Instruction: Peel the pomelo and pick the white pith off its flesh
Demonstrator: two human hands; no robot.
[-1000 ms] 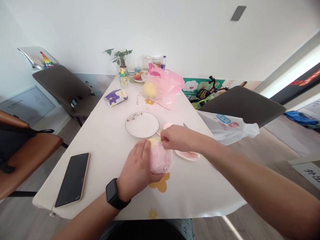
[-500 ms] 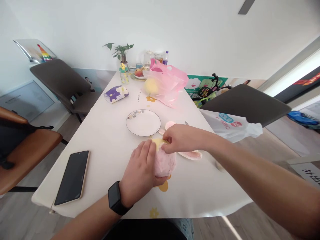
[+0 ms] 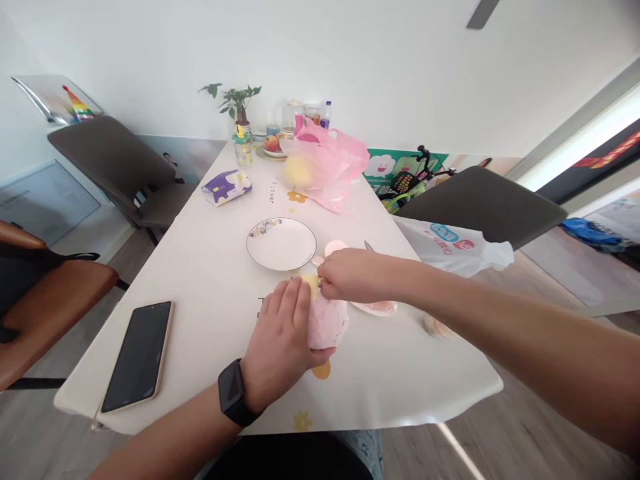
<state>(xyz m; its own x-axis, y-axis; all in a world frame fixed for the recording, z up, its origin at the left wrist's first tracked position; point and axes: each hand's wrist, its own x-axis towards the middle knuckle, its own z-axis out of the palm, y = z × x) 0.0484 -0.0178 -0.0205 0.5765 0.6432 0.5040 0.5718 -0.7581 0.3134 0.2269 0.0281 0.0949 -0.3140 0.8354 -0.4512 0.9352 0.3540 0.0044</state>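
A partly peeled pomelo [image 3: 329, 323] rests on the table in front of me, mostly pale pink pith with a strip of yellow skin near its top. My left hand [image 3: 284, 325], with a black watch on the wrist, is wrapped round its left side. At the top of the fruit, the bent fingers of my right hand [image 3: 345, 275] pinch the edge of the peel; the fingertips are partly hidden. Cut pieces of pomelo peel [image 3: 381, 308] lie just beyond and beneath my right forearm. A white plate [image 3: 281, 247] with a dark rim stands behind the pomelo.
A phone [image 3: 139, 357] lies at the left. Farther back are a tissue pack [image 3: 227, 188], a pink plastic bag [image 3: 333, 167] with a yellow fruit, a cup [image 3: 243, 148] and a potted plant [image 3: 240, 107]. A white bag [image 3: 450, 247] hangs at the right edge. Chairs flank the table.
The view has shifted slightly, so the scene sits a little farther left. My right fingers have closed in more tightly at the pomelo's top. My left hand keeps its hold.
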